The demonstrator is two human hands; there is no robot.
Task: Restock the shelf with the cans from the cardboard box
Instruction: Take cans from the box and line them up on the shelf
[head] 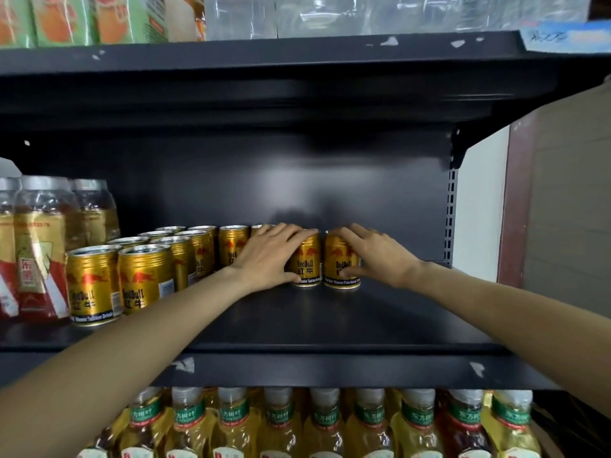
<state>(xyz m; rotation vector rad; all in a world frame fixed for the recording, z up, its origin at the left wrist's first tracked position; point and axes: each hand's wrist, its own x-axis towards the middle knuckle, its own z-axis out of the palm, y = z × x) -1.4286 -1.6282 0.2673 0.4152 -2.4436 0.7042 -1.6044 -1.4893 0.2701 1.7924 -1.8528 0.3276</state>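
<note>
Cans in gold livery are shown upright on the dark shelf [330,319]. Two are being handled: the left can [309,259] is gripped by the left hand [267,256], with the fingers curled over its rim and the thumb low on its side; the right can [340,262] is gripped likewise by the right hand [373,252]. Both cans are seen standing on the shelf floor, just beside each other, towards the back. The left can is placed next to a back row of cans [233,246], part of which is hidden by the left hand. A block of cans [132,276] in files running front to back is seen further left. Much of the shelf to the right and in front is left bare. The cardboard box is not in view.

Handling is judged as follows: the cans are likely full, hence fairly heavy for their size, rigid, and smooth-walled. A hold around the mid-wall with opposed thumb and fingers is judged the most secure; a hold by the rim alone may slip. Tipping against neighbours is the chief risk.

Beyond the cans, jars [39,246] are seen at far left, bottles [277,424] on the level below, and cartons [99,18] above.
</note>
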